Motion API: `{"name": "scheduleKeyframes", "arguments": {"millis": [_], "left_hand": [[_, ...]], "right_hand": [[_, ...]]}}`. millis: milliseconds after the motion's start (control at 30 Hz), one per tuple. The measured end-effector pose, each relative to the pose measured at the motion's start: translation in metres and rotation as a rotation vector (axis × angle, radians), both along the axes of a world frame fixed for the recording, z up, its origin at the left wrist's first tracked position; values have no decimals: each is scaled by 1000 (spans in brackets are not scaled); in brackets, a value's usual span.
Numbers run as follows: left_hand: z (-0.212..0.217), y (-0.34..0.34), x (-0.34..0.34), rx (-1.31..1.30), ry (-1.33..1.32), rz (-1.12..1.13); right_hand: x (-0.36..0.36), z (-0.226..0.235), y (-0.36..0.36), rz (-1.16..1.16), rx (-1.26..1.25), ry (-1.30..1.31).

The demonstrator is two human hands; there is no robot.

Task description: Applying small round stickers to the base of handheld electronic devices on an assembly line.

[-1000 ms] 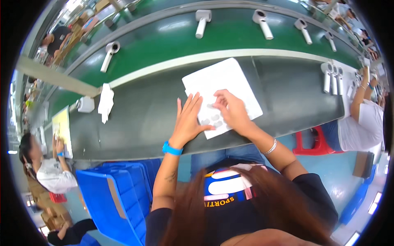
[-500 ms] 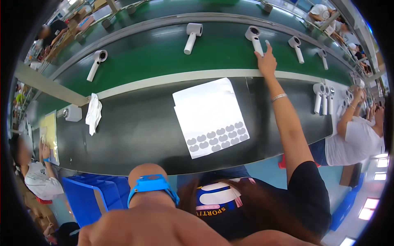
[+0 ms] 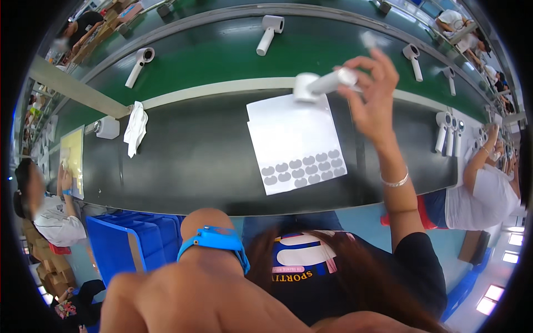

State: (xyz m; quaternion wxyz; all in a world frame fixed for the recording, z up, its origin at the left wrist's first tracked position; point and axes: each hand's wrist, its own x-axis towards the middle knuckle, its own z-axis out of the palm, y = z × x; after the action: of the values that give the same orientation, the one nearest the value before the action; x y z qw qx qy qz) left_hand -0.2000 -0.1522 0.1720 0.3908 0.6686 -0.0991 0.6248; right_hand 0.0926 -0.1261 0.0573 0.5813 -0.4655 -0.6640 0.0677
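A: What is laid out here, biggest first?

B: A dark bench beside a green conveyor belt carrying white handheld dryers. On the bench lies a white sticker sheet with grey stickers in rows at its near edge, and a white cloth well to the left.

A: And the dryer being handled?

B: The right hand holds one white dryer up above the sheet's far edge. Its fingers wrap loosely round the handle, the upper ones partly spread.

A: How should it be held?

B: I'd judge a firmer wrap steadies it, keeping the head clear of the stickers.

A: The left hand?

B: Only its wrist, with a blue wristband, shows close to the camera; I cannot tell how its fingers stand.
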Motion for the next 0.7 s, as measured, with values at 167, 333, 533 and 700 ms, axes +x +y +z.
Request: {"name": "scheduleKeyframes", "arguments": {"millis": [167, 333, 533, 700], "left_hand": [[-13, 0, -11, -115, 33, 84], [-76, 18, 8, -480, 514, 265], [-147, 15, 42, -431, 674, 235], [-153, 10, 46, -467, 630, 218]], "right_hand": [[-60, -8, -41, 114, -99, -175], [-75, -12, -59, 93, -118, -120], [-91, -9, -71, 115, -229, 1], [-75, 2, -81, 32, -170, 213]]}}
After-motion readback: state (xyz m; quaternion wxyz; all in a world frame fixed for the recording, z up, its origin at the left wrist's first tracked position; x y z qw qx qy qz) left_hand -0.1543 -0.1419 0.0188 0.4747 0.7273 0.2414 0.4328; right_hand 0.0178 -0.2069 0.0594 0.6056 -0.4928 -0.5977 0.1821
